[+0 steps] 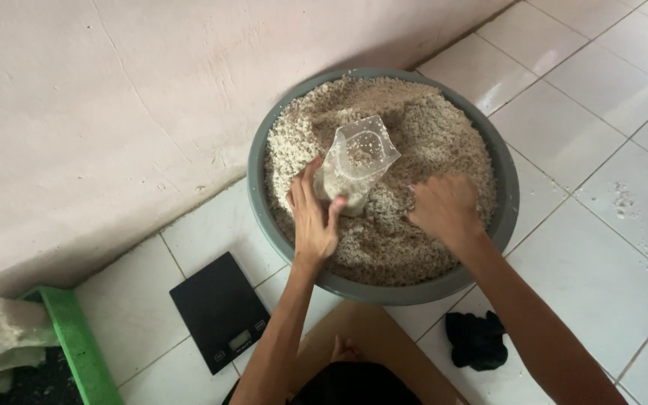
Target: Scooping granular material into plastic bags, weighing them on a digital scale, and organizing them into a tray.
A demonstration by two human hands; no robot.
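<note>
Seen from above, a person crouches on a white tiled floor [609, 277] beside a pale plaster wall [99, 112]. At far left sits a green plastic crate [76, 337] holding grey sacking; just right of it a flat black digital kitchen scale [219, 309] lies on the tiles, within arm's reach of the basin. The left hand [313, 217] is closed around the lower part of a small clear plastic bag with punched holes [355, 163], holding it upright with its mouth open and its base resting on the grain, seemingly so it can take more. The bag stands near the middle of a wide round grey plastic basin [258, 180] heaped with pale, coarse, crumbly grain [421, 127]. The right hand [444, 208], fingers curled down into the grain, appears to be gathering a handful; how tightly it is closed cannot be told. A crumpled black cloth [477, 339] lies on the floor at right.
</note>
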